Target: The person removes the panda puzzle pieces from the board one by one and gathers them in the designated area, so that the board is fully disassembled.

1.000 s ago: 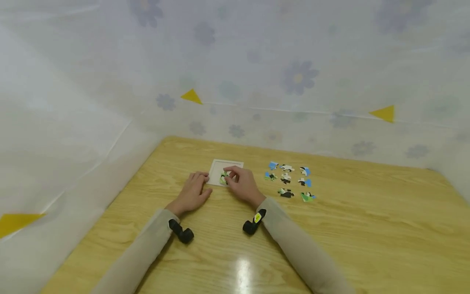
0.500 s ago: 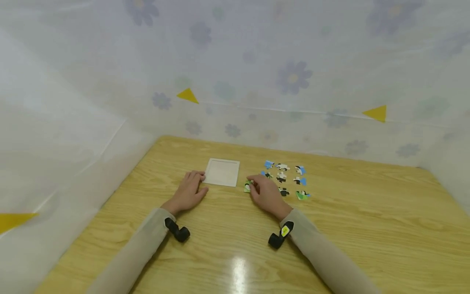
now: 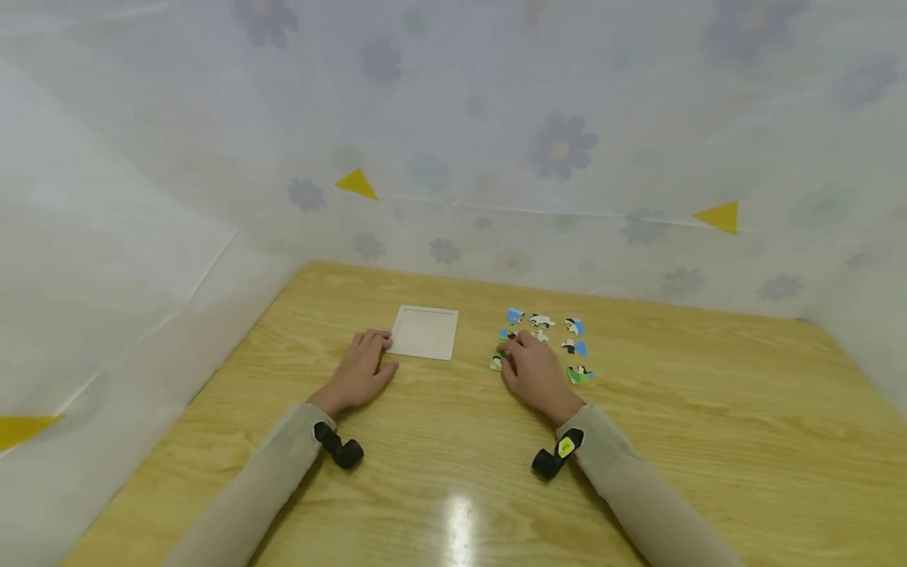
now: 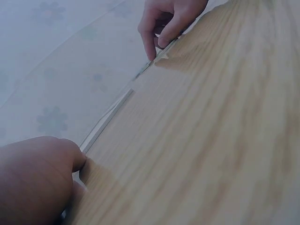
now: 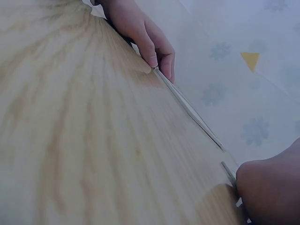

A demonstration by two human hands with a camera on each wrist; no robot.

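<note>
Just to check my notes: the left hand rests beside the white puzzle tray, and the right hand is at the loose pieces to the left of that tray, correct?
Not quite. In the head view the loose pieces lie to the right of the white puzzle tray, where the right hand is. The left hand does rest beside the tray.

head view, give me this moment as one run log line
left hand: rests at puzzle tray edge | right hand: on green puzzle piece by loose pieces | tray: no pieces inside
</note>
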